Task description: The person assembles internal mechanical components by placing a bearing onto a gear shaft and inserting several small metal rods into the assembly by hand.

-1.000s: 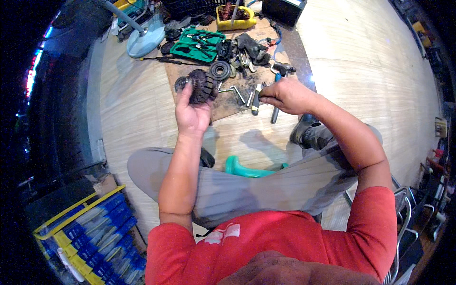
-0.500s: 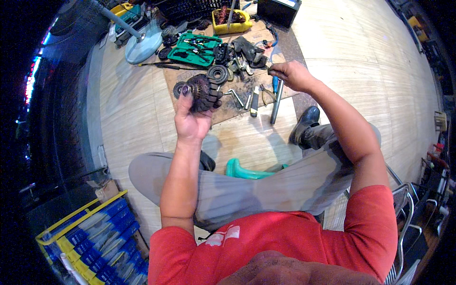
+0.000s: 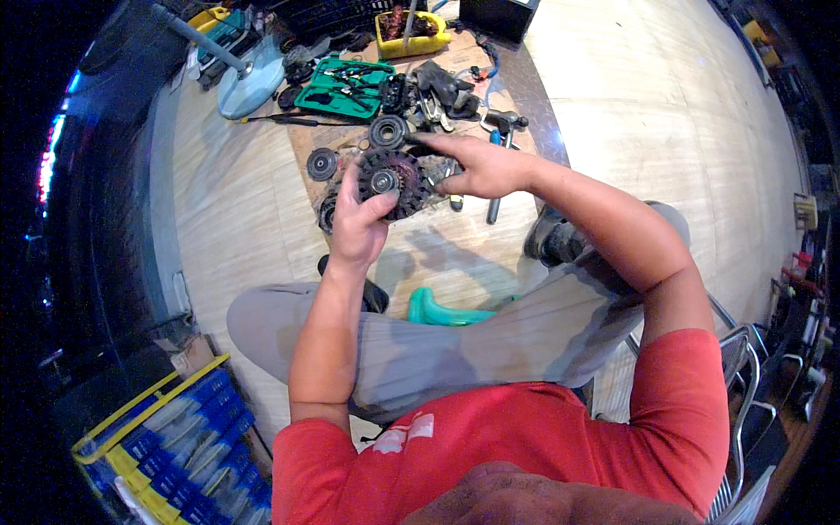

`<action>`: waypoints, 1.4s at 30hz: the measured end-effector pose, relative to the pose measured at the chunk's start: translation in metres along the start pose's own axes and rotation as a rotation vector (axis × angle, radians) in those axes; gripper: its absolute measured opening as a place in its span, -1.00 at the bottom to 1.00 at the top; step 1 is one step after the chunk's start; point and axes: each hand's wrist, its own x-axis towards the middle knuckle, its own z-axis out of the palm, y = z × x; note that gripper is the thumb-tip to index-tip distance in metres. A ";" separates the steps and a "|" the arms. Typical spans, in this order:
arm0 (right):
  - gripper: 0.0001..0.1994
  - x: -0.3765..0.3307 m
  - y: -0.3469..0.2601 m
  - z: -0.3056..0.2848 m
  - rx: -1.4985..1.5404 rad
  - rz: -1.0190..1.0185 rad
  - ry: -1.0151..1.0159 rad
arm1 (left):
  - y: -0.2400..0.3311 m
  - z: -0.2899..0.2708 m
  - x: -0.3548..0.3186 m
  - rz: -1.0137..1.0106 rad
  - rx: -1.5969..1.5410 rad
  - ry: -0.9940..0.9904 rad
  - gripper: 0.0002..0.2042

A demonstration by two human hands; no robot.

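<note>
Over smudged tan cardboard (image 3: 343, 137), left fingers (image 3: 376, 207) grip a knobby dark wheel (image 3: 398, 184); right fingers (image 3: 444, 143) spread apart.

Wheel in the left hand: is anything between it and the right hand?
Nothing visible stands between the right hand and the wheel in the left hand. The right thumb is close to the wheel's right edge; I can't tell whether it touches. The black ring shows just beyond the wheel, not between them.

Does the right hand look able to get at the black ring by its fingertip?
Likely yes: the right hand has a finger extended close to the ring, which looks uncovered.
</note>
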 end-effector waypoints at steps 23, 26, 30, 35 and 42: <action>-0.75 -0.001 -0.022 -0.018 -0.028 0.051 0.194 | -0.004 0.003 0.000 0.020 0.181 0.059 -0.36; -0.76 -0.005 -0.037 -0.025 -0.005 0.075 0.130 | -0.004 0.000 0.003 0.052 0.093 0.134 -0.43; -0.78 -0.013 -0.034 -0.025 -0.088 0.002 0.011 | 0.000 -0.011 0.008 0.089 -0.077 0.210 -0.60; -0.75 -0.023 -0.020 -0.015 -0.157 0.009 -0.004 | 0.006 -0.031 0.014 0.107 -0.291 0.237 -0.71; -0.78 -0.025 0.017 -0.017 -0.086 0.159 0.139 | 0.009 -0.032 0.013 0.094 -0.405 0.084 -0.60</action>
